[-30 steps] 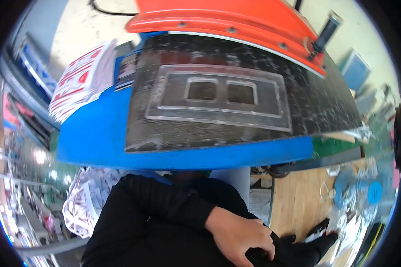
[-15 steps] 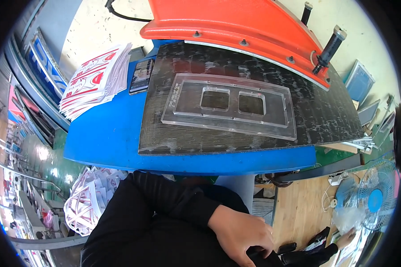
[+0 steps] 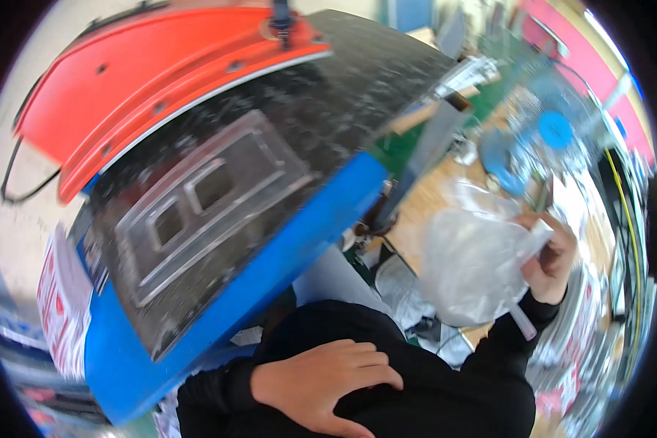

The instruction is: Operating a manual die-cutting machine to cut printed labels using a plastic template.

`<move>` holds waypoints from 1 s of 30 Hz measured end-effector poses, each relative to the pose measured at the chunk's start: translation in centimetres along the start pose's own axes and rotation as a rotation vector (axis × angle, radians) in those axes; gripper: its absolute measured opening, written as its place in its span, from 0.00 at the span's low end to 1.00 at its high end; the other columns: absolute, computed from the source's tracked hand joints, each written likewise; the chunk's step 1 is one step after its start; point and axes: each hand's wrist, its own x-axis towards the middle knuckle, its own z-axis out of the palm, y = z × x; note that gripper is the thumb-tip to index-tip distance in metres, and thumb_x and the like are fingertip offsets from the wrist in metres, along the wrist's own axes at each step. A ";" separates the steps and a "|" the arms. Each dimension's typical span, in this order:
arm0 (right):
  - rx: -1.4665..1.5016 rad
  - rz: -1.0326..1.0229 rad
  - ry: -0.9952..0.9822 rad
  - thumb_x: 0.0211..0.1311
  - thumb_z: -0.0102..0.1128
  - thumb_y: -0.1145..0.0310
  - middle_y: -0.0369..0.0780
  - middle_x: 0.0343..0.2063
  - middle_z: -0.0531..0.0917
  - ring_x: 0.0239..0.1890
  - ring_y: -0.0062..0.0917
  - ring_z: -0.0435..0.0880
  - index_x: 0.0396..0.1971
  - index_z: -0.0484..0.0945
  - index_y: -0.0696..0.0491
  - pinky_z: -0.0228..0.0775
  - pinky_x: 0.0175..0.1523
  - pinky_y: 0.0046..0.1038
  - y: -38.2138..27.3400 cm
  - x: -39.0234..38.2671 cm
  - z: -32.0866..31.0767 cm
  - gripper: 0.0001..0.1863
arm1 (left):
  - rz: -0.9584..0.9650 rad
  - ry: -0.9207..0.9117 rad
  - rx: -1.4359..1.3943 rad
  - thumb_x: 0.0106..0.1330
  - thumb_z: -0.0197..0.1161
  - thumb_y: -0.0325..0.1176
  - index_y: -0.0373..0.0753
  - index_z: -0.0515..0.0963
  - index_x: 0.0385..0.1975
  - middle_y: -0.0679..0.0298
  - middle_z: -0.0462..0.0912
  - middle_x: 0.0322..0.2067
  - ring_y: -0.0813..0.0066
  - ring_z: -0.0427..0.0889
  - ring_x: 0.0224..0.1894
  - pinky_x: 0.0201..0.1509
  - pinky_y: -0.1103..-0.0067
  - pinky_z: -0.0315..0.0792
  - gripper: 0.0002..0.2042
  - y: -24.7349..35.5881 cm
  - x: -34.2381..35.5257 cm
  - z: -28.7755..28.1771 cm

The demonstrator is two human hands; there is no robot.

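My right hand (image 3: 553,255) is out to the right, closed on a translucent plastic bag (image 3: 467,270) that hangs crumpled from it, tilted towards the middle. What the bag contains, if anything, cannot be made out. Across my lap of black clothing lies my left hand (image 3: 317,383), its fingers partly spread and holding nothing. On the dark, scuffed board (image 3: 343,95) at upper left rests a clear plastic frame (image 3: 219,219) with two square openings, out of reach of both hands.
A red metal press arm (image 3: 175,95) spans the board's far side, above a blue table (image 3: 270,263). Printed sheets (image 3: 66,306) are stacked at far left. A blue fan (image 3: 555,130) stands on the right. Stacked sheets (image 3: 573,336) lie beside my right arm.
My view has swung to the right. My right hand has lifted the plastic bag from beside the fan. My left hand still rests on my lap.
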 end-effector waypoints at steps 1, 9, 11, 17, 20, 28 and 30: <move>0.002 0.004 -0.006 0.43 0.62 0.70 0.45 0.35 0.86 0.37 0.28 0.85 0.39 0.82 0.66 0.73 0.47 0.23 -1.5 0.2 0.3 0.21 | -0.010 -0.004 -0.016 0.51 0.72 0.58 0.39 0.75 0.51 0.53 0.76 0.43 0.51 0.74 0.44 0.49 0.64 0.66 0.34 -0.3 0.1 0.0; 0.059 -0.277 -0.130 0.37 0.65 0.71 0.40 0.24 0.86 0.15 0.16 0.77 0.38 0.86 0.61 0.65 0.22 0.18 -4.4 2.9 2.1 0.21 | -0.115 -0.065 -0.085 0.50 0.73 0.58 0.40 0.74 0.55 0.56 0.74 0.41 0.56 0.72 0.44 0.51 0.66 0.62 0.37 0.2 -0.1 -0.5; 0.055 -0.436 -0.223 0.42 0.66 0.71 0.40 0.20 0.84 0.12 0.18 0.75 0.42 0.85 0.61 0.61 0.18 0.20 -4.4 3.5 1.8 0.22 | -0.099 -0.050 -0.084 0.49 0.73 0.58 0.40 0.74 0.54 0.56 0.74 0.41 0.56 0.72 0.43 0.50 0.66 0.62 0.37 0.1 -0.3 -0.3; 0.144 -0.569 -0.180 0.48 0.78 0.62 0.38 0.14 0.82 0.08 0.14 0.72 0.33 0.84 0.62 0.51 0.12 0.18 -5.6 4.6 4.2 0.19 | -0.140 -0.046 -0.080 0.49 0.74 0.59 0.39 0.74 0.56 0.55 0.75 0.47 0.55 0.73 0.48 0.56 0.66 0.64 0.38 0.2 -1.3 -0.3; 0.200 -0.560 -0.120 0.49 0.77 0.63 0.37 0.13 0.81 0.08 0.14 0.72 0.33 0.85 0.62 0.51 0.12 0.17 -5.8 4.7 5.3 0.18 | -0.093 -0.040 -0.066 0.50 0.74 0.59 0.38 0.74 0.58 0.53 0.76 0.52 0.53 0.74 0.53 0.59 0.65 0.65 0.39 -0.4 -1.5 -0.5; 0.228 -0.606 -0.190 0.51 0.77 0.55 0.36 0.11 0.79 0.07 0.13 0.69 0.33 0.85 0.61 0.48 0.12 0.18 -7.6 6.3 6.6 0.22 | -0.103 -0.010 -0.108 0.50 0.77 0.51 0.34 0.70 0.62 0.49 0.73 0.59 0.53 0.72 0.60 0.65 0.64 0.64 0.41 -0.2 -3.0 -0.2; 0.234 -0.640 -0.240 0.51 0.77 0.54 0.35 0.10 0.78 0.06 0.13 0.68 0.33 0.85 0.61 0.48 0.11 0.18 -8.0 6.9 7.2 0.23 | -0.117 0.004 -0.096 0.51 0.78 0.51 0.32 0.66 0.64 0.50 0.73 0.60 0.52 0.71 0.62 0.66 0.64 0.64 0.45 -0.5 -3.4 0.1</move>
